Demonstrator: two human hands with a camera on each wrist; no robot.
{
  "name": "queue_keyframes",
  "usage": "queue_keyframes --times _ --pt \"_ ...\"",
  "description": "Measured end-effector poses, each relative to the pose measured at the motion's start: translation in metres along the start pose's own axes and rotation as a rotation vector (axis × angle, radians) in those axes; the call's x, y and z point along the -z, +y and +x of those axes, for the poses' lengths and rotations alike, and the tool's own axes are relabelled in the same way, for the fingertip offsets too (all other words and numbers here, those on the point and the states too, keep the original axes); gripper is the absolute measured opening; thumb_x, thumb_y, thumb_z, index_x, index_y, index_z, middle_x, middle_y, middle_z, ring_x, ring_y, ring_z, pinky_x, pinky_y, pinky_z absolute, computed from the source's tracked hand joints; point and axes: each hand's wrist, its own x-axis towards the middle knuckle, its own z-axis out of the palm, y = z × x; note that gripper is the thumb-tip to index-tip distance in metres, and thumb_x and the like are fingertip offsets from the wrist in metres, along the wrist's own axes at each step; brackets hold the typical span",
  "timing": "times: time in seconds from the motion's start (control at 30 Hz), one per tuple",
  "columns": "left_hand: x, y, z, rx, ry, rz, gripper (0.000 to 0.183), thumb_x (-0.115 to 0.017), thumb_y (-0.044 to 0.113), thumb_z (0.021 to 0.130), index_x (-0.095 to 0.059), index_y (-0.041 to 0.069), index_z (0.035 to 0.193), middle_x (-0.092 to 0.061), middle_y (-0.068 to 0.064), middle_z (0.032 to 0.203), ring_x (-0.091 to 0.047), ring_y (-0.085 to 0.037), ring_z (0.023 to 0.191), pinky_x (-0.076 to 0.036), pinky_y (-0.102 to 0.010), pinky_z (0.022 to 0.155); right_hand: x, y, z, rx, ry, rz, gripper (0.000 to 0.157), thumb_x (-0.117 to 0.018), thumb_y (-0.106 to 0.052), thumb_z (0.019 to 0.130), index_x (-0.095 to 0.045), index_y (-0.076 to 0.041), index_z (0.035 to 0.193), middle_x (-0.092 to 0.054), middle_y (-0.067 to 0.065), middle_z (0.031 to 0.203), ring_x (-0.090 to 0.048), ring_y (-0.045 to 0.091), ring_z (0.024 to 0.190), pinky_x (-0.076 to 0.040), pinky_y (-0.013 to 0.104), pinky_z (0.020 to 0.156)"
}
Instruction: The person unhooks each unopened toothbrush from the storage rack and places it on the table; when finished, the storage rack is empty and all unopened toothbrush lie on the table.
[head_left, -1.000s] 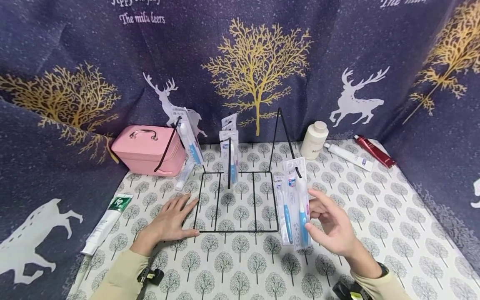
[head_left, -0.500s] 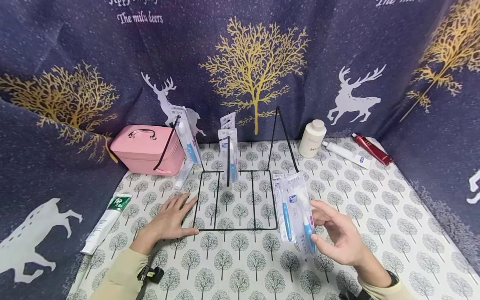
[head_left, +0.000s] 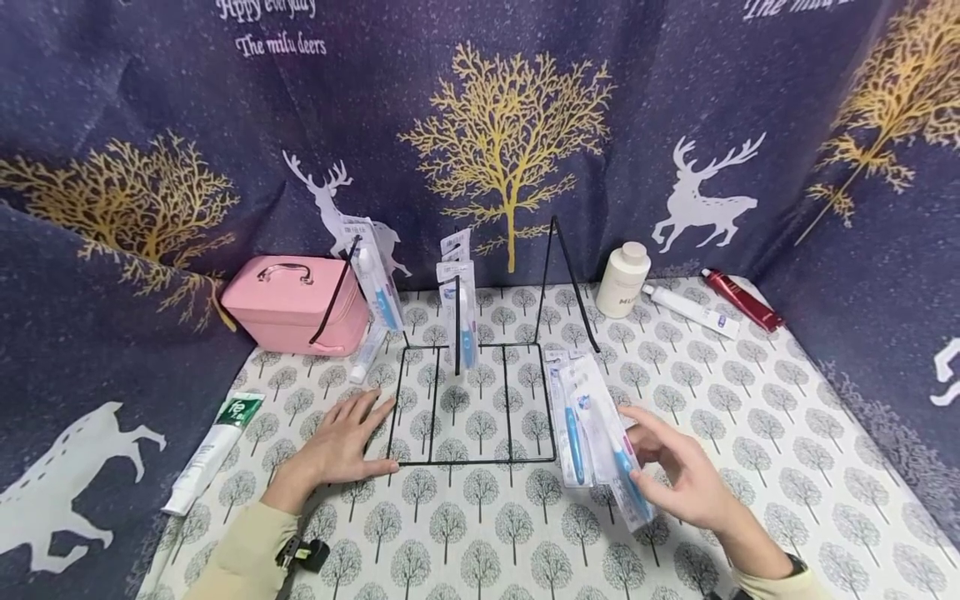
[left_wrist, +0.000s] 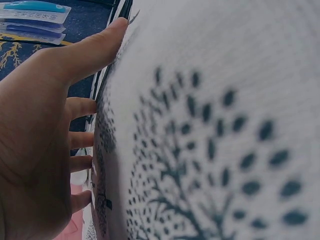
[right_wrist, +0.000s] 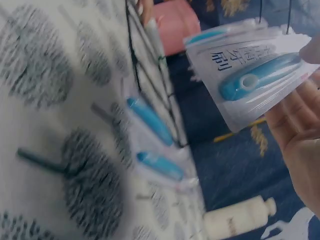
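My right hand (head_left: 686,483) pinches a packaged toothbrush (head_left: 611,442) between thumb and fingers, the pack tilted, its lower end toward me. In the right wrist view the pack's blue handle (right_wrist: 260,77) shows, with my thumb at one end. Under and beside it, packaged toothbrushes (head_left: 573,442) lie on the table by the black wire rack (head_left: 457,461). The rack's right hook (head_left: 577,287) bears nothing. Packaged toothbrushes hang from the middle hook (head_left: 457,325) and the left hook (head_left: 335,292). My left hand (head_left: 337,446) lies with fingers spread at the rack's front left corner, thumb at the wire.
Behind the left hook stands a pink case (head_left: 288,304), with a small clear tube (head_left: 369,354) beside it. A green and white toothpaste tube (head_left: 213,454) lies at the far left. At the back right are a white bottle (head_left: 624,279), a white tube (head_left: 690,311) and a red tube (head_left: 742,300).
The packaged toothbrush in my right hand has come off the right hook and moved down, its lower end swinging right toward me. My left hand stays in place.
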Motion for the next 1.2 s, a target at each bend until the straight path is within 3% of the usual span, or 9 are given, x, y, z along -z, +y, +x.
queue_keyframes --times 0.2,0.33,0.5,0.77,1.0,1.2 --pt "-0.003 -0.003 -0.001 0.011 -0.009 0.012 0.101 -0.047 0.079 0.069 -0.023 0.019 0.146 -0.017 -0.015 0.151 -0.022 -0.04 0.133 -0.02 -0.062 0.106 0.013 0.025 -0.015 -0.447 0.065 -0.171 0.077 -0.063 0.016 0.072 -0.03 -0.002 0.14 -0.057 0.015 0.094 -0.06 0.015 0.081 -0.055 0.023 0.068" --pt "-0.003 -0.003 -0.001 0.011 -0.017 0.0 0.1 -0.047 0.078 0.069 -0.022 0.019 0.146 -0.017 -0.014 0.151 -0.021 -0.04 0.134 -0.019 -0.061 0.106 0.022 0.047 -0.02 -0.589 0.085 -0.191 0.077 -0.062 0.01 0.075 -0.029 -0.009 0.142 -0.056 0.015 0.096 -0.059 0.014 0.079 -0.055 0.023 0.069" --pt "-0.002 -0.003 0.0 0.011 -0.017 -0.01 0.1 -0.049 0.078 0.07 -0.022 0.019 0.146 -0.017 -0.015 0.151 -0.02 -0.04 0.134 -0.018 -0.061 0.107 0.028 0.066 -0.017 -0.705 0.12 -0.172 0.073 -0.063 0.005 0.077 -0.029 -0.005 0.141 -0.056 0.018 0.096 -0.059 0.011 0.078 -0.054 0.02 0.07" --pt "-0.003 -0.002 0.001 0.011 -0.023 -0.003 0.101 -0.048 0.078 0.069 -0.021 0.02 0.146 -0.016 -0.014 0.151 -0.019 -0.04 0.135 -0.018 -0.061 0.107 0.035 0.085 -0.01 -0.85 0.136 -0.176 0.069 -0.06 0.002 0.081 -0.026 0.0 0.141 -0.054 0.019 0.094 -0.058 0.006 0.074 -0.052 0.021 0.06" --pt "-0.003 -0.002 0.002 0.013 -0.028 -0.009 0.1 -0.049 0.078 0.069 -0.021 0.02 0.146 -0.016 -0.013 0.151 -0.019 -0.039 0.135 -0.017 -0.061 0.107 0.036 0.092 -0.01 -0.913 0.141 -0.213 0.069 -0.059 0.004 0.079 -0.027 0.004 0.14 -0.051 0.018 0.093 -0.056 0.01 0.072 -0.053 0.023 0.059" --pt "-0.002 -0.001 0.002 0.015 -0.03 -0.008 0.1 -0.05 0.077 0.07 -0.02 0.019 0.146 -0.015 -0.014 0.151 -0.019 -0.04 0.135 -0.017 -0.061 0.107 0.033 0.099 -0.014 -0.96 0.147 -0.258 0.073 -0.06 0.004 0.075 -0.029 0.0 0.14 -0.051 0.016 0.091 -0.055 0.014 0.068 -0.053 0.026 0.055"
